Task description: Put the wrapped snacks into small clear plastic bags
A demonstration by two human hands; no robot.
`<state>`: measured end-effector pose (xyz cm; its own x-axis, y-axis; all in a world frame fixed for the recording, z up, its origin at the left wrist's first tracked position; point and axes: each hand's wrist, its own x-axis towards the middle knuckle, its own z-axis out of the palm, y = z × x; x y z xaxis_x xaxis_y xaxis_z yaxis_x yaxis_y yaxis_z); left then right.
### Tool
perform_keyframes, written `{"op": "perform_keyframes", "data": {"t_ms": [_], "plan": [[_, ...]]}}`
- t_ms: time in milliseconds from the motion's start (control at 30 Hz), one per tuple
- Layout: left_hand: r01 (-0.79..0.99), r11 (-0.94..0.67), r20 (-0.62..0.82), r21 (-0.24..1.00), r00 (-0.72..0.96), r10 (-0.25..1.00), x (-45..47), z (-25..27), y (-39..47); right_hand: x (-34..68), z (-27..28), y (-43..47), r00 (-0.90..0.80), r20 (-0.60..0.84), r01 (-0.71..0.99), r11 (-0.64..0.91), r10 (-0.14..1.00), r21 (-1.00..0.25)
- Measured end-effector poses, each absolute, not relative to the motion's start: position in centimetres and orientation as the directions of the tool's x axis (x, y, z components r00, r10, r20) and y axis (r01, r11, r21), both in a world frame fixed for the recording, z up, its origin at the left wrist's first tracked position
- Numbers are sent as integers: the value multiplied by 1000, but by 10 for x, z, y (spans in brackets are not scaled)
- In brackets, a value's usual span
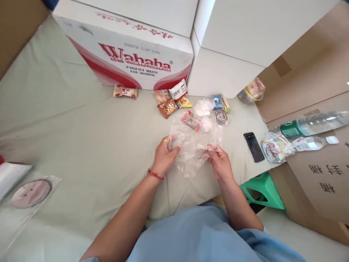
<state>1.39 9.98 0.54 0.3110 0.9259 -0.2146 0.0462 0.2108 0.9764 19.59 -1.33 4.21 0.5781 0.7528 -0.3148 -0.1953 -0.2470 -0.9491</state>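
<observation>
A: What's nearest?

B: The person's blue top, then both forearms reaching out over a pale green sheet (81, 120). The left hand (164, 157), with a red cord at the wrist, and the right hand (219, 162) hold a clear plastic bag (191, 149) between them.

A: How are the fingers set?

B: On each hand they are pinched shut on the bag's film, the left at its left edge, the right at its right edge. The bag sits in the middle of the scene, just beyond the hands, crumpled and see-through.

A: What lies around it?

B: At the near left, a round flat item in a clear sleeve (32, 193). At the near right, a green stool (263, 189). To the right of the hands, a black phone (253, 146) lies flat, and further right two water bottles (313, 125) on their sides on a brown carton.

A: And farther off?

B: A scatter of small snack packets (170, 105) just beyond the bag, one more packet (125, 91) apart to the left. Behind them stands a white and red Wahaha box (128, 54), with a plain white box (226, 69) touching it on the right.
</observation>
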Motion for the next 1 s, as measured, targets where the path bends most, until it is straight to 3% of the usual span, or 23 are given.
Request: {"op": "perform_keyframes", "data": {"t_ms": [100, 200, 300, 467, 600, 733, 800, 867, 933, 1000], "plan": [[-14, 335, -310, 942, 346, 886, 13, 13, 101, 216, 53, -21, 514, -432, -320, -301, 742, -898], [-6, 482, -438, 876, 405, 802, 5, 27, 101, 232, 59, -29, 450, -488, -335, -365, 748, -869], [97, 549, -536, 830, 406, 740, -11, 40, 102, 242, 58, -36, 386, -514, -265, -442, 766, -857], [251, 509, -564, 823, 260, 784, -50, 40, 104, 238, 45, -39, 233, -538, -53, -542, 810, -839], [393, 373, -419, 840, 34, 908, -78, 39, 105, 228, 38, -29, 252, -495, 70, -526, 832, -848], [582, 81, 14, 809, -158, 987, -85, 49, 99, 226, 38, -16, 286, -416, 134, -465, 864, -875], [665, -174, 263, 726, -35, 964, -80, 53, 95, 227, 40, -10, 290, -383, 148, -436, 877, -888], [661, -433, 347, 612, 268, 899, -74, 50, 95, 229, 44, -6, 300, -388, 109, -435, 872, -894], [599, -592, 243, 539, 562, 790, -69, 40, 101, 230, 49, -3, 319, -434, 39, -469, 843, -883], [578, -654, 86, 488, 714, 695, -68, 26, 108, 233, 54, -2, 327, -492, 3, -522, 807, -853]]}}
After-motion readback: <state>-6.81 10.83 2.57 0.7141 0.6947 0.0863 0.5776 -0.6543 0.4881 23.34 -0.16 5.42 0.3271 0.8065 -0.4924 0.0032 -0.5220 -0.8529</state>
